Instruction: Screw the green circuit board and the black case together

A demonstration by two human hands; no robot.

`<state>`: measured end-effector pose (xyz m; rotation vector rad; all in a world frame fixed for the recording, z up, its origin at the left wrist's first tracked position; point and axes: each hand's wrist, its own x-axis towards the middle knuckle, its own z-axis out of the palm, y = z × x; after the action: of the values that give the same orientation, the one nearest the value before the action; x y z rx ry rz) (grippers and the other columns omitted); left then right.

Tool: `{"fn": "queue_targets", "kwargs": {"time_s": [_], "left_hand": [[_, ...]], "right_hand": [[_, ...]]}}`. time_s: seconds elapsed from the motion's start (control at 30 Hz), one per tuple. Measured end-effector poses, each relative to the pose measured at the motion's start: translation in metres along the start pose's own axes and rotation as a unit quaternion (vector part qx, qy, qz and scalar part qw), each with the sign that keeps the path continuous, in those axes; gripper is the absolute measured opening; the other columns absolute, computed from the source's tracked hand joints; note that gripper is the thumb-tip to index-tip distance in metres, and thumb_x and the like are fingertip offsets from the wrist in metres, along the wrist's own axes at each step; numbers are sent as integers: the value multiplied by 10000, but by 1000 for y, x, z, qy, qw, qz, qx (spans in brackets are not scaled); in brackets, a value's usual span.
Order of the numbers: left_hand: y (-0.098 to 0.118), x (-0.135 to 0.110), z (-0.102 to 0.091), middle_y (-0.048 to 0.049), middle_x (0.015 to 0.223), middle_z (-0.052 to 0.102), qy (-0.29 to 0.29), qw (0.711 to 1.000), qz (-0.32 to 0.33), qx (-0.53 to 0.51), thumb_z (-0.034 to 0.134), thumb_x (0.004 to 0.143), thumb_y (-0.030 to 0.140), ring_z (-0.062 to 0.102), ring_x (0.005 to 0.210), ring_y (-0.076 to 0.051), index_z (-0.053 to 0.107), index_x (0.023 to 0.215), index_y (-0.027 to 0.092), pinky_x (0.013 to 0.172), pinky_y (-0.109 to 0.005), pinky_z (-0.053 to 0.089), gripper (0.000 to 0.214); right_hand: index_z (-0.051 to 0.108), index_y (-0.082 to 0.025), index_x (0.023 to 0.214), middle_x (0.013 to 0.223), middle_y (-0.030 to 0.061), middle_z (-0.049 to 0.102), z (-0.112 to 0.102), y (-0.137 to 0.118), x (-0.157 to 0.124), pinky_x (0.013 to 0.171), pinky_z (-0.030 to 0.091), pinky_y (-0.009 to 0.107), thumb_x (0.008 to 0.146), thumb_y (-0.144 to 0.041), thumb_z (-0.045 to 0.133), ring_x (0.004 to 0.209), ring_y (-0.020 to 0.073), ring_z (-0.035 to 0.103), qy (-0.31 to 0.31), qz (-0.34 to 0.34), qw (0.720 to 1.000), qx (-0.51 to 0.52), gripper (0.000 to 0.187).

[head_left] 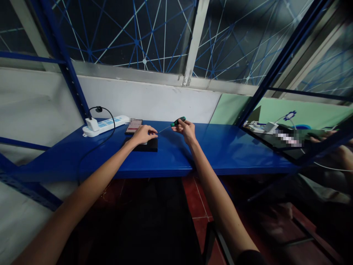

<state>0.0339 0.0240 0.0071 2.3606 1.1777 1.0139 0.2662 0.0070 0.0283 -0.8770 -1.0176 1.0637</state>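
My right hand [187, 131] grips a screwdriver [178, 122] by its green-and-black handle. The thin shaft slants down to the left, and its tip comes close to the fingertips of my left hand [143, 135]. Those fingers are drawn together in a pinch; whatever they hold, if anything, is too small to make out. Beneath my left hand lies a flat black box-like object [150, 146], partly covered by the hand and wrist. Just behind that hand, a phone with a lit screen [134, 126] rests on the blue table [215, 147].
A white power strip [109, 125] with a plugged-in charger [92, 124] and black cable stands at the back left. Blue metal posts [73, 86] rise on both sides. At right, a person's hand [324, 136] is over another table with a black mat [271, 141].
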Motion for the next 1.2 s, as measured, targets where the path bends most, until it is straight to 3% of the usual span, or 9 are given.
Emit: {"fn": "queue_targets", "kwargs": {"time_s": [0.5, 0.83, 1.0, 1.1, 1.2], "left_hand": [[2, -1, 5, -67, 947, 764, -16, 997, 7, 77, 638, 820, 352, 672, 870, -243, 799, 875, 212, 706, -309, 459, 220], [-3, -1, 5, -76, 954, 764, -20, 997, 8, 81, 608, 833, 381, 671, 873, -246, 799, 901, 207, 725, -324, 467, 268], [-2, -1, 5, -89, 973, 757, -28, 997, 8, 75, 596, 837, 392, 664, 879, -249, 797, 907, 197, 742, -332, 474, 289], [0, 0, -2, -115, 981, 744, -48, 997, 5, 54, 621, 820, 476, 659, 865, -245, 787, 969, 172, 745, -333, 474, 377], [5, -1, -14, -128, 1018, 722, -108, 994, 2, 23, 674, 755, 582, 655, 884, -238, 741, 1116, 155, 772, -321, 478, 563]], "right_hand": [[570, -138, 800, 628, 66, 713, 0, 2, 1, 577, 616, 280, 832, -256, 710, 570, 189, 718, -13, -6, 1000, 5, 186], [578, -166, 852, 688, 45, 723, 0, 2, -3, 612, 612, 297, 757, -398, 755, 604, 179, 716, -54, -68, 996, -19, 307], [556, -175, 840, 679, 47, 726, 0, 1, -4, 616, 620, 312, 737, -403, 766, 606, 190, 721, -55, -63, 996, -17, 327], [538, -179, 839, 650, 41, 718, -2, 2, -1, 591, 618, 315, 754, -361, 735, 583, 191, 716, -32, -59, 998, -11, 282], [517, -185, 826, 593, 31, 699, -4, 2, 2, 554, 611, 310, 768, -310, 683, 539, 188, 701, 8, -52, 999, -10, 216]]}}
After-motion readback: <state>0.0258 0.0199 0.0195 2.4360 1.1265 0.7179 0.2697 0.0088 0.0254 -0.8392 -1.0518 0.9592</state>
